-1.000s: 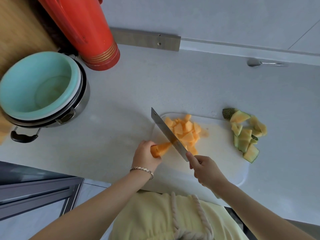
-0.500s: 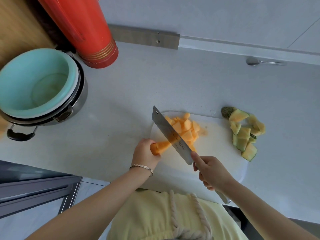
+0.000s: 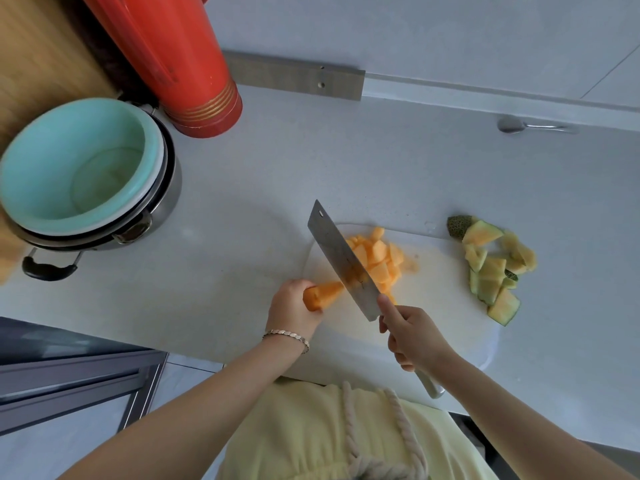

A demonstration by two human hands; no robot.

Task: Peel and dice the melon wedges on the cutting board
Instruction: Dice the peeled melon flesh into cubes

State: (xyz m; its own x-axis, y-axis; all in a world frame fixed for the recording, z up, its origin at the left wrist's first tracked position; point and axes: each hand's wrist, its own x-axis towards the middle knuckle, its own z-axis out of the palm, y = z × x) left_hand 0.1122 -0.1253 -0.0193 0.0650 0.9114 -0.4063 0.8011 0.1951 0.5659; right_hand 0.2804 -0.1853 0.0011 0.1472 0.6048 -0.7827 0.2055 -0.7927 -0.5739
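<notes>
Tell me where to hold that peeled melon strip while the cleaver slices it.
Hold the peeled melon strip at its blunt left end, coming from the left, as the left hand does. The strip lies lengthwise toward the cleaver, whose blade crosses its right end, so that grip probably keeps fingers farthest from the edge. The right hand holds the cleaver's handle.

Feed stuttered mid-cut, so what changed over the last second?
The cleaver in the right hand shows more of its flat side than before, as if tilted or raised over the melon strip; the grip is unchanged. The left hand still holds the strip on the cutting board. The diced melon and peels stayed put.
</notes>
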